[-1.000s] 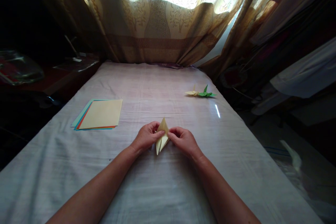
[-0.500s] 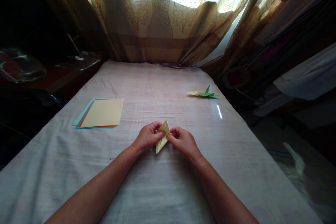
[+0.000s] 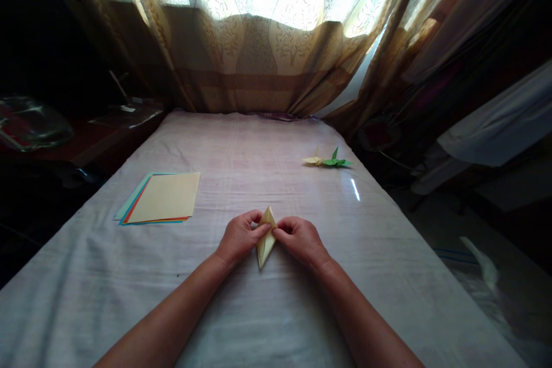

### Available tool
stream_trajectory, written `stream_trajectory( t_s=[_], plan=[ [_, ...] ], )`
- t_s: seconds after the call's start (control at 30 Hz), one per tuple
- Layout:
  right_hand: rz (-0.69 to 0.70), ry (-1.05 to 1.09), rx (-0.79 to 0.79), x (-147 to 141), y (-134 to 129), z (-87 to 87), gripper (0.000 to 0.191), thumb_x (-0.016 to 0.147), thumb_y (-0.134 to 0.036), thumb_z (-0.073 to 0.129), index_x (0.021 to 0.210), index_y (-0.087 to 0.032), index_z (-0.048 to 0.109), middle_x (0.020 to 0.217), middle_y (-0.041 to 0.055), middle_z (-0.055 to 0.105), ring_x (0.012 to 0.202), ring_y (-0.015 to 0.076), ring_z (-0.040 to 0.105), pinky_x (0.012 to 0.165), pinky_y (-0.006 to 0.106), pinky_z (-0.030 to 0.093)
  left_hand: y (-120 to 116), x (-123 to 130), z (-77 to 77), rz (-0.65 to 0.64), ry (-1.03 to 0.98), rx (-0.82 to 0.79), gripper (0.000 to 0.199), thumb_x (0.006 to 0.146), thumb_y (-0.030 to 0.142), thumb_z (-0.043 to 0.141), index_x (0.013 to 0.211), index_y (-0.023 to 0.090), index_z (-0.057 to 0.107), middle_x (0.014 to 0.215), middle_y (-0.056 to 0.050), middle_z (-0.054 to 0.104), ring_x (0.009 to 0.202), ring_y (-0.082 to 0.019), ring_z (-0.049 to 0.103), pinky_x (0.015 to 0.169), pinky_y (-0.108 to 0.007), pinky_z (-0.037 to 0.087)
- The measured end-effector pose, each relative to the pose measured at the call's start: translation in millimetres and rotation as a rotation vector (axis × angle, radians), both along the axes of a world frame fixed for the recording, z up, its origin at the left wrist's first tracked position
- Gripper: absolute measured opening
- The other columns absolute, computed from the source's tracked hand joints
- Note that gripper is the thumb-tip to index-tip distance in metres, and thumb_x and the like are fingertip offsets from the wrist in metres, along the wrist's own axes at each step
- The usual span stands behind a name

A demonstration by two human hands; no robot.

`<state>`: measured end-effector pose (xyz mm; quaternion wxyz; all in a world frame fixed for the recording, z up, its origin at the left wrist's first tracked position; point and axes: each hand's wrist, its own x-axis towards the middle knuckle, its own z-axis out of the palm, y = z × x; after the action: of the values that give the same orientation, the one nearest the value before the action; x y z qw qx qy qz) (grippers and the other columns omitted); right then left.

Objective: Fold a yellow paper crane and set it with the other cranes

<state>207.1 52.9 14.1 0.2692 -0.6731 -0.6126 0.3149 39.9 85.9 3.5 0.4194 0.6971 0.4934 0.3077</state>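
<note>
A pale yellow folded paper (image 3: 266,246), shaped like a narrow diamond, is held between my two hands just above or on the sheet; I cannot tell which. My left hand (image 3: 241,237) pinches its left side, thumb lying across the front face. At the right edge, the thumb and forefinger of my right hand (image 3: 301,240) are closed on the paper near its middle. One point of the diamond faces away from me and the other faces me. The fingers behind the paper are hidden.
A stack of coloured square paper (image 3: 164,198), cream sheet on top, lies to the left. Toward the back right sit a cream paper crane (image 3: 315,160) and a green paper crane (image 3: 337,160). Beneath everything is a pale checked sheet (image 3: 241,310); a curtain (image 3: 254,49) hangs behind.
The whole view has tilted up slightly, so things sit lower in the picture. Both hands keep hold of the folded paper, and its near half now shows longer.
</note>
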Motion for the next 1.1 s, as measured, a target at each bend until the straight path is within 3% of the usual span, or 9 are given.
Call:
stream_trajectory(
  t_s=[0.13, 0.3, 0.7, 1.1],
  plan=[
    [0.007, -0.024, -0.001, 3, 1, 0.6, 0.012, 0.074, -0.031, 0.065, 0.072, -0.025, 0.074, 0.075, 0.0007, 0.074, 0.071, 0.0182, 0.064, 0.065, 0.027, 0.042, -1, 1, 0.5, 0.026, 0.099, 0.019, 0.015, 0.076, 0.028, 0.062, 0.087, 0.022, 0.069, 0.079, 0.003, 0.070, 0.065, -0.013, 0.061, 0.062, -0.021, 0.043],
    [0.078, 0.019, -0.002, 4, 5, 2.3, 0.016, 0.077, -0.030, 0.060, 0.077, -0.023, 0.075, 0.076, 0.0007, 0.073, 0.071, 0.0174, 0.064, 0.064, 0.026, 0.042, -4, 3, -0.1, 0.060, 0.142, 0.031, 0.027, 0.076, 0.027, 0.065, 0.102, 0.025, 0.067, 0.084, 0.002, 0.071, 0.063, -0.014, 0.062, 0.060, -0.022, 0.043],
    [0.011, 0.243, 0.116, -5, 21, -9.0, 0.015, 0.073, -0.030, 0.058, 0.070, -0.020, 0.068, 0.069, -0.0008, 0.067, 0.065, 0.0136, 0.058, 0.062, 0.023, 0.043, -6, 4, 2.8, 0.050, 0.245, 0.025, 0.051, 0.078, 0.023, 0.062, 0.127, 0.029, 0.052, 0.083, 0.002, 0.070, 0.064, -0.015, 0.064, 0.062, -0.023, 0.042],
    [-0.012, 0.535, 0.127, -8, 37, -2.6, 0.028, 0.069, -0.047, 0.061, 0.070, -0.018, 0.062, 0.068, 0.0006, 0.064, 0.065, 0.0139, 0.057, 0.064, 0.026, 0.046, -7, 4, 7.8, 0.018, 0.276, 0.005, 0.053, 0.077, 0.018, 0.060, 0.128, 0.027, 0.051, 0.082, 0.002, 0.070, 0.072, -0.018, 0.066, 0.066, -0.024, 0.043]
  ],
)
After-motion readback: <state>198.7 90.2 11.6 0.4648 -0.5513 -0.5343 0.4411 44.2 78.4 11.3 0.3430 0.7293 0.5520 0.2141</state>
